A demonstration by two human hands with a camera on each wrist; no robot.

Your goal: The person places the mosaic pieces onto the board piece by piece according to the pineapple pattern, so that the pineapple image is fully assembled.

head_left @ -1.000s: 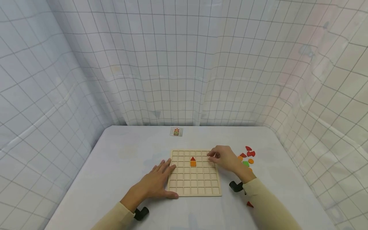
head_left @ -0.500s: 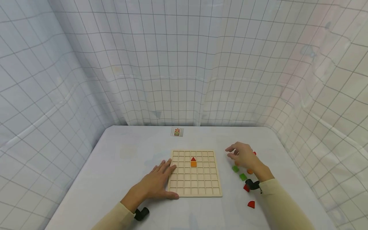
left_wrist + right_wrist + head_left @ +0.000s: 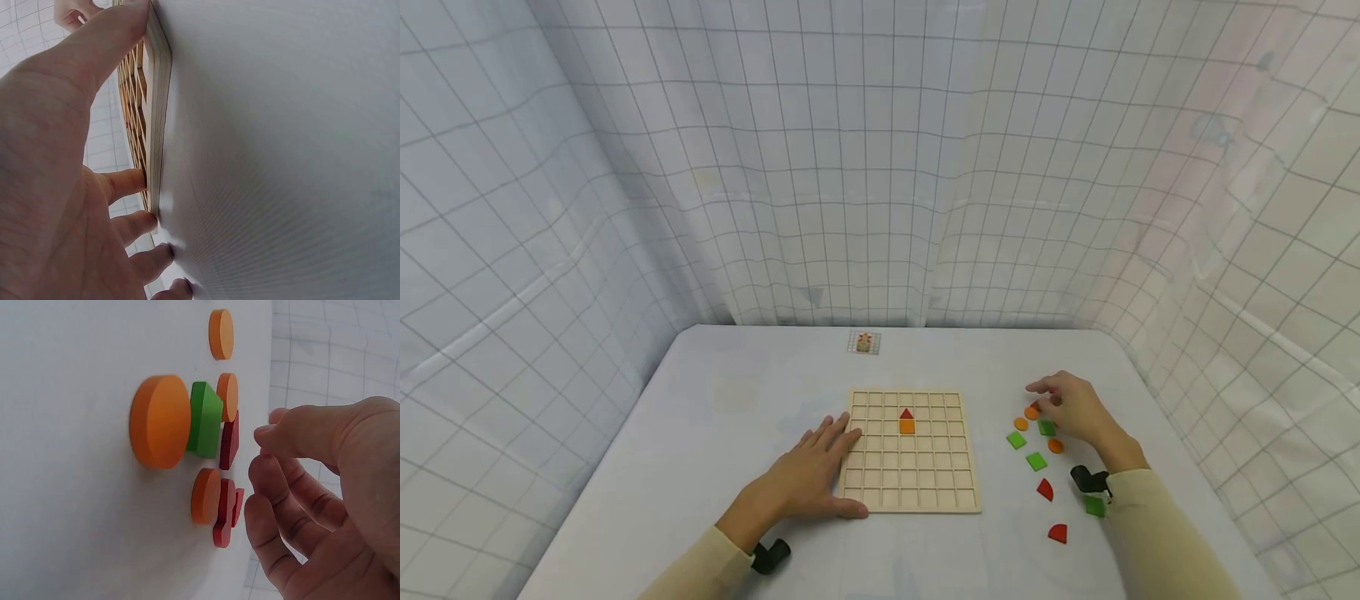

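My left hand [image 3: 808,475] rests spread at the left edge of a square wooden grid board [image 3: 917,496], its thumb at the near corner. In the left wrist view the fingertips [image 3: 147,222] touch the board's side and the table. On the board sit a red triangle [image 3: 906,413] and, just below it, an orange square [image 3: 907,427]. My right hand [image 3: 1073,410] hovers over loose pieces at the right, fingers loosely bent and nothing between them. Near it in the right wrist view are a green square [image 3: 205,422], a dark red piece [image 3: 230,442] and several orange discs [image 3: 161,422].
Closer to the front lie red quarter-circles [image 3: 1058,533] and another green piece [image 3: 1094,506] beside the right sleeve. A small picture card [image 3: 864,342] lies at the back of the white table [image 3: 730,392]. Gridded white curtains [image 3: 850,167] enclose the table.
My right hand has moved right, from the board's right edge to above the loose pieces, uncovering green and red ones nearer the front. The left hand has stayed on the board's edge.
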